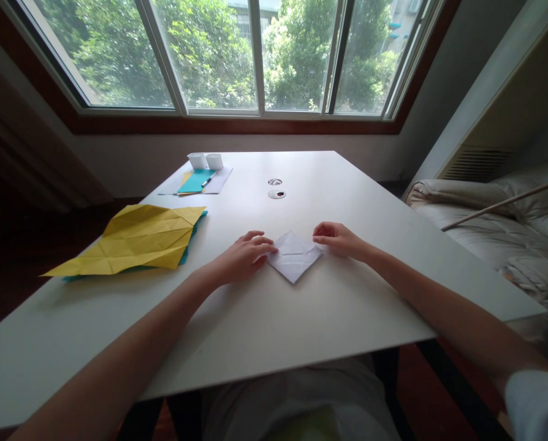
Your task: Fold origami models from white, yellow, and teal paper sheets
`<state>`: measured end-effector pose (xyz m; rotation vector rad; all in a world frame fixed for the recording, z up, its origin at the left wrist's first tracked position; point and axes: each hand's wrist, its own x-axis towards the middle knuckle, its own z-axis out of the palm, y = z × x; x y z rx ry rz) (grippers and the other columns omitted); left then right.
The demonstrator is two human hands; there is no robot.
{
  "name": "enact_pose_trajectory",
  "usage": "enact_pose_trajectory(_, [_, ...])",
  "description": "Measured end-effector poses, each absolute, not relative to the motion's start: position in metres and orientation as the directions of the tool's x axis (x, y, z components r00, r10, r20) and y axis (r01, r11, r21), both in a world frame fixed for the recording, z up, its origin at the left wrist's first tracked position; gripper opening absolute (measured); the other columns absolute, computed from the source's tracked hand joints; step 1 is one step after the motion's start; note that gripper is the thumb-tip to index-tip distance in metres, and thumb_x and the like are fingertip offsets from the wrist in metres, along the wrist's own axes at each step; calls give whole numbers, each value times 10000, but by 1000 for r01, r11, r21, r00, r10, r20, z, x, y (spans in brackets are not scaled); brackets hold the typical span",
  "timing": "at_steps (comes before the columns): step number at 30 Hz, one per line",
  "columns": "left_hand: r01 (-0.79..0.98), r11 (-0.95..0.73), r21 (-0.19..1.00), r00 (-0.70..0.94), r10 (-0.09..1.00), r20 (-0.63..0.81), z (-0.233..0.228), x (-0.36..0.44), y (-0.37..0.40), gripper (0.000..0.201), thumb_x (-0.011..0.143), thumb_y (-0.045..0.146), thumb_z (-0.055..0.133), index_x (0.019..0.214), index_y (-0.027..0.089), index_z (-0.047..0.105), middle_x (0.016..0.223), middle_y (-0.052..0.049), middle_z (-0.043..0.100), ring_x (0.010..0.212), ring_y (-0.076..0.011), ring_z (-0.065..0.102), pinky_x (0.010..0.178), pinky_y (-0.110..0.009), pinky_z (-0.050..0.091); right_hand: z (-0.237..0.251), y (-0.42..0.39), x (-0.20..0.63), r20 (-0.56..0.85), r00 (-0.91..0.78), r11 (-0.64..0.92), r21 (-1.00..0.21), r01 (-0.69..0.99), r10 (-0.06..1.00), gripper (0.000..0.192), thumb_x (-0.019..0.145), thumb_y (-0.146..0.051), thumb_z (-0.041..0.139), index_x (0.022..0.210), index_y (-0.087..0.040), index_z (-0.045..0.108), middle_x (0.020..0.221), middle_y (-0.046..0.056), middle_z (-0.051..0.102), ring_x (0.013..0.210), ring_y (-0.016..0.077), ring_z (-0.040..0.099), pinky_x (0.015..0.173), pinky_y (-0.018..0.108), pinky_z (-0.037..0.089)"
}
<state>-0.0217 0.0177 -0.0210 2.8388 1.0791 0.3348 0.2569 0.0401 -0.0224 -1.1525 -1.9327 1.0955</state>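
Fingers (265,247) of your left hand (244,257) curl down and press on the left corner of the white paper (294,262); your right hand (338,239) does likewise at the right corner, fingertips bent onto its edge; neither hand grips anything, both simply pin the sheet flat. From your head view, the paper lies folded to a diamond with its point toward you, at the middle of the white table (347,306), between your two hands; to your left, well apart, rests a creased yellow sheet (136,239) over a teal one; farther off near the window sit two white cups (206,161), a teal card (195,180) with a pen (206,182) on it, and two small round lids (276,188); a couch (485,226) stands at your right.
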Motion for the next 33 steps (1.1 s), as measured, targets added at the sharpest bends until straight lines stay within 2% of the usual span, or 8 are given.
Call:
enact_pose_trajectory(4, [642, -748, 166, 730, 663, 166, -20, -21, 19, 335, 845, 190, 413, 1123, 247, 589, 1177, -38, 581, 1186, -240, 391, 970, -407, 366, -19, 36, 254, 81, -426, 236, -916, 324, 901, 246, 730, -368, 595, 850, -155, 564, 799, 34, 615, 682, 123, 560, 646, 275, 457])
enact_pose_trajectory(10, [637, -753, 163, 731, 658, 181, -22, -23, 19, 338, 851, 204, 405, 1132, 255, 586, 1184, -31, 577, 1182, -235, 397, 964, -394, 371, -6, 29, 263, 248, -459, 515, -547, 660, 853, 240, 774, -404, 560, 851, -184, 617, 756, 33, 634, 666, 139, 568, 617, 276, 445])
enact_pose_trajectory(15, [643, -747, 169, 726, 665, 174, -21, -22, 18, 333, 853, 212, 404, 1128, 248, 589, 1186, -37, 578, 1173, -236, 405, 963, -396, 371, -2, 33, 277, 172, -702, 705, -375, 602, 691, 401, 702, -459, 647, 1016, -211, 624, 916, 65, 640, 778, 180, 586, 675, 296, 458])
enact_pose_trajectory(19, [637, -748, 185, 728, 663, 174, -21, -21, 18, 325, 858, 217, 403, 1119, 244, 595, 1179, -47, 582, 1153, -231, 424, 960, -392, 372, -2, 34, 277, 195, -750, 763, -326, 558, 632, 283, 796, -380, 564, 1014, -220, 648, 941, 76, 646, 791, 180, 593, 708, 304, 454])
enact_pose_trajectory(22, [618, -756, 216, 734, 654, 184, -22, -22, 19, 319, 862, 227, 406, 1118, 250, 596, 1175, -55, 581, 1127, -219, 450, 948, -375, 381, -2, 32, 273, 227, -708, 732, -364, 575, 669, 251, 834, -354, 511, 977, -212, 661, 850, 62, 669, 722, 160, 605, 689, 292, 453])
enact_pose_trajectory(25, [612, -756, 233, 735, 652, 185, -24, -23, 20, 324, 862, 224, 406, 1128, 253, 588, 1177, -60, 575, 1112, -215, 462, 935, -365, 391, -2, 27, 268, 240, -628, 650, -495, 576, 740, 247, 834, -356, 506, 982, -212, 642, 757, 25, 683, 667, 137, 611, 653, 265, 454])
enact_pose_trajectory(28, [623, -751, 217, 734, 658, 170, -23, -22, 20, 333, 858, 209, 406, 1138, 252, 581, 1182, -59, 571, 1110, -217, 463, 931, -367, 395, 0, 21, 263, 250, -626, 626, -599, 500, 739, 259, 805, -377, 544, 968, -199, 638, 766, 20, 691, 705, 137, 623, 679, 260, 456])
enact_pose_trajectory(33, [639, -740, 208, 728, 670, 149, -20, -21, 17, 343, 851, 190, 405, 1146, 242, 573, 1197, -65, 562, 1109, -223, 466, 924, -368, 401, -3, 17, 255, 203, -618, 589, -616, 523, 760, 259, 791, -425, 549, 827, -200, 673, 752, 16, 689, 691, 134, 612, 639, 248, 447])
